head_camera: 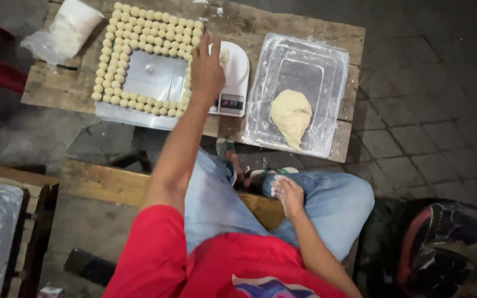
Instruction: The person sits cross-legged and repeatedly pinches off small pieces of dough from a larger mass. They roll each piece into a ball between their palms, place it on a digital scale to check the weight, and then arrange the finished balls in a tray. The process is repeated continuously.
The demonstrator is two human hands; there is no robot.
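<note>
Head view, looking down. One wooden counter (305,30) of rough planks carries everything.

Largest item: one flat tray (153,77) on the counter's left half, reaching its near edge. Dough balls (139,25) line the tray border in rows: thicker band along the far side, thinner along left, near and right sides. Centre bare. Too many and too small for an exact count; several dozen.

One clear plastic tub (299,60) at the counter's right end, near edge overhanging slightly. One lump of dough (291,116) inside it, toward the near wall.

One white kitchen scale (236,83) between tray and tub, just beside both. One small dough piece (224,55) on its platter.

One plastic bag (67,30) with white contents at the counter's far-left corner.

Left arm stretched fully forward, elbow near straight. Left hand (206,69) palm down over the tray's right edge, at the scale's left side, fingers together and pointing away. Grip state: cannot tell, the back of the hand hides the palm side, and whether it touches a ball or the scale is not visible.

Right arm bent, drawn in at the body. Right hand (288,193) resting on the right knee, fingers loosely curled, floury, holding nothing.

Person seated on a wooden bench (106,182), knees apart.
</note>
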